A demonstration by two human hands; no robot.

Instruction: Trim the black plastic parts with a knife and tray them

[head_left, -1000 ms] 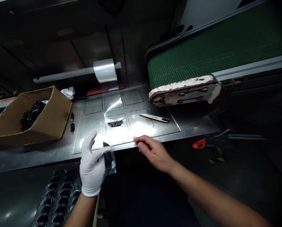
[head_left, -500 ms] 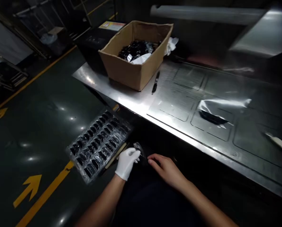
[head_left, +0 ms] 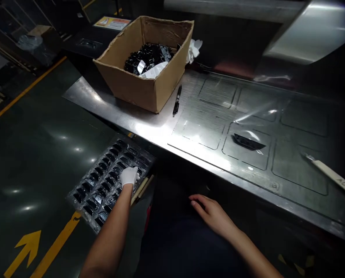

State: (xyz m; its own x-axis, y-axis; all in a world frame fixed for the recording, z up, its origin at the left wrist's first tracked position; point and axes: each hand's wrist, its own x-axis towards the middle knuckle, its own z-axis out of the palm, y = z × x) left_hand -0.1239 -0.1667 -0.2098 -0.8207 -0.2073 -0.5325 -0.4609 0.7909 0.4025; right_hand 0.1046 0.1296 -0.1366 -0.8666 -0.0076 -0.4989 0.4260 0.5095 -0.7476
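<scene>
White-gloved left hand (head_left: 129, 176) rests on a clear plastic tray (head_left: 110, 181) of small black parts, low at near left, below the table edge. Fingers curl down onto the tray's right-hand cells; whether they pinch a part I cannot tell, the spot being dark and small. Tray lies tilted, its long side running from near left to far right, with a pale strip of board showing under its right edge.

Right hand (head_left: 211, 213), bare, hovers near centre below the table edge, fingers loosely spread and pointing left, holding nothing. It is well apart from the tray.

Steel table (head_left: 126, 116) runs from far left to near right. On it, far left: cardboard box (head_left: 143, 83), open, heaped with black parts and a bit of white wrap. White rag (head_left: 194, 48) just behind the box's right corner. Black pen (head_left: 176, 101) lies just right of the box. A thin plate (head_left: 207, 131) with rectangular outlines covers the table's right part; on it a single black part (head_left: 249, 142) under clear film (head_left: 259, 114), and at far right a pale flat stick (head_left: 331, 175) with writing, lying aslant.

Floor at left is dark green with yellow arrow (head_left: 23, 247) and lines.
</scene>
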